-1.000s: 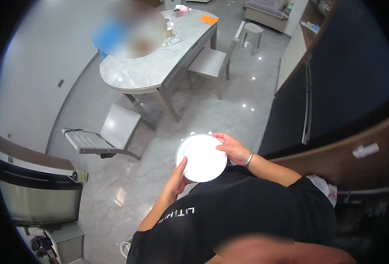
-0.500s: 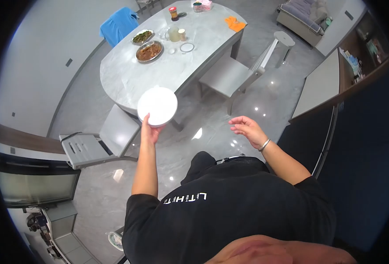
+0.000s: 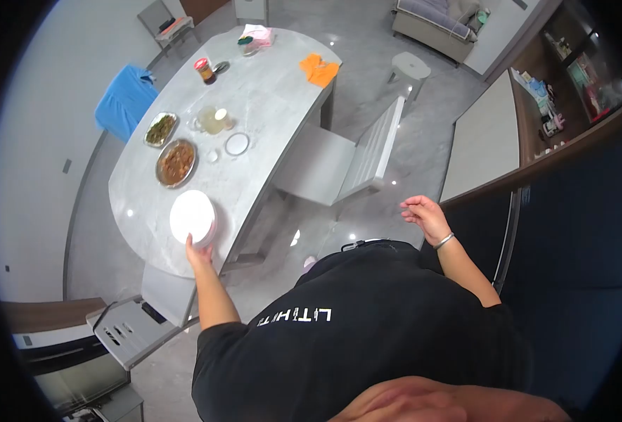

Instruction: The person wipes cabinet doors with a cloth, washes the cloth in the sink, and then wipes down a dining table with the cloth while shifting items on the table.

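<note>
Gripping one round white dish (image 3: 192,214) at its near rim with the left hand (image 3: 200,253), with the thumb laid on top and fingers wrapped round the side. Located at the near end of the grey desk (image 3: 276,91), near the food. Hard to tell from above whether truly one piece or several stacked, or whether touching the desk or just over it. Likely to handle as stiff and fairly light, with a smooth surface prone to slipping and, if ceramic, to chipping on a hard top. Best taken by the rim, with the thumb over the edge and fingers well underneath, and kept level. Carrying nothing in the right hand (image 3: 425,216), held well apart from the desk, with fingers loosely curled and one silver bracelet (image 3: 444,241) at the wrist. To count on the desk: one metal dish of reddish-brown food (image 3: 176,163), one smaller dish of greens (image 3: 161,130), one glass jug (image 3: 209,122), one white-lidded cup (image 3: 221,116) just beside it, one pale disc (image 3: 237,144) with a dark rim, one small white piece (image 3: 212,155), one red-capped jar (image 3: 204,70), one dark disc (image 3: 221,67) near it, one green-topped container (image 3: 246,45), one pink packet (image 3: 259,34) and one orange cloth (image 3: 318,70). To count around it: four chairs (image 3: 318,162), including one draped in blue cloth (image 3: 124,102), plus one grey stool (image 3: 411,66).
</note>
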The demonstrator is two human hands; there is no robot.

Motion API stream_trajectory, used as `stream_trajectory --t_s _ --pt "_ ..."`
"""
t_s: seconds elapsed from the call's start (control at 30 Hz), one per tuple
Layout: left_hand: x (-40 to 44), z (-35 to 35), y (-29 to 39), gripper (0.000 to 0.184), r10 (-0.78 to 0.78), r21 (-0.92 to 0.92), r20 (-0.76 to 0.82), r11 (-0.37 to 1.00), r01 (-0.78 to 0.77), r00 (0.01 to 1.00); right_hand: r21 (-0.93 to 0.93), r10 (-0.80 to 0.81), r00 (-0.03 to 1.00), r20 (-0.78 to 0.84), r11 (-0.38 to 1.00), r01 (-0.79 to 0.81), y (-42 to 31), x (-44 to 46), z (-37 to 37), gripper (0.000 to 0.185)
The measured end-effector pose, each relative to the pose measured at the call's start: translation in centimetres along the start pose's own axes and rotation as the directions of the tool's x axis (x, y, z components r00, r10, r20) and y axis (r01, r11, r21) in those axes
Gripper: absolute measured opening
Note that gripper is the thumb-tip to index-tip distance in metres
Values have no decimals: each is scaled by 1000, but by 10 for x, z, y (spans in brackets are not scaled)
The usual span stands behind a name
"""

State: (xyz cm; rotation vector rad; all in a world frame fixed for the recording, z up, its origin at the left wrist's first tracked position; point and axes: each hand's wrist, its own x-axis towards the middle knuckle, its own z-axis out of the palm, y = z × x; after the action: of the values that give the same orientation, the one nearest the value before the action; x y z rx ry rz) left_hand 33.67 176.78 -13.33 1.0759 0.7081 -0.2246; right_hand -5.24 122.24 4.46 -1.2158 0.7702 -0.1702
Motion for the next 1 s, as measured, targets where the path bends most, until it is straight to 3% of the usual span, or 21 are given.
stream_trajectory --t_s 0.03,0.07,0.1,0.17,0.27,0.3,0.33,0.37,0.4,0.43,0.47,0.5,0.57,0.6,0.63,0.7,0.8,1.0 --pt "-26 15 4 94 82 39 -75 996 -79 994 20 9 999 -31 1000 -8 -8 10 -15 15" --pt "-27 26 2 99 268 210 -320 955 -208 909 28 -3 999 -39 1000 4 -13 24 -30 16" --pt "-31 39 -2 104 459 400 -505 875 -273 731 17 -5 998 -55 1000 6 -18 39 -45 16" --pt "-54 61 -4 94 768 829 -431 544 -128 473 -7 -8 997 -79 1000 7 -30 74 -80 16" --pt "-115 160 -20 73 856 621 -197 486 -615 477 -81 -66 997 -31 995 64 -53 136 -138 15" --pt "-156 225 -34 57 824 386 -217 566 -729 524 -127 -91 996 -10 988 89 -60 155 -157 15" --pt "-147 245 -47 50 789 258 -83 607 -752 609 -177 -129 992 18 976 130 -76 178 -176 15" --pt "-163 289 -64 44 822 149 40 557 -817 568 -222 -158 986 45 961 164 -91 197 -195 15" --pt "-214 352 -78 35 744 21 128 659 -752 656 -228 -170 984 59 957 179 -105 215 -212 16" --pt "-254 408 -92 26 655 -122 352 740 -661 669 -234 -178 982 70 954 189 -121 230 -228 16" --pt "-301 461 -105 18 548 -225 582 819 -529 601 -242 -173 982 76 952 186 -134 240 -245 16" --pt "-350 510 -116 17 474 -273 780 845 -459 408 -273 -182 977 109 940 205 -149 253 -260 16" --pt "-420 573 -137 18 362 -339 932 856 -389 -16 -331 -168 970 176 918 219 -174 276 -284 17" --pt "-449 608 -138 22 302 -403 890 871 -280 -342 -345 -147 969 200 915 210 -183 287 -294 16" --pt "-473 638 -143 28 284 -432 787 888 -160 -548 -356 -138 963 230 910 215 -193 303 -302 16" --pt "-502 672 -153 38 251 -377 716 924 -58 -652 -361 -127 953 276 905 225 -208 328 -309 16" --pt "-502 726 -163 38 195 -336 655 941 -49 -730 -348 -123 936 330 906 241 -224 373 -305 16" --pt "-438 786 -189 38 314 -453 689 890 -49 -653 -431 0 829 559 855 290 -245 481 -284 14"
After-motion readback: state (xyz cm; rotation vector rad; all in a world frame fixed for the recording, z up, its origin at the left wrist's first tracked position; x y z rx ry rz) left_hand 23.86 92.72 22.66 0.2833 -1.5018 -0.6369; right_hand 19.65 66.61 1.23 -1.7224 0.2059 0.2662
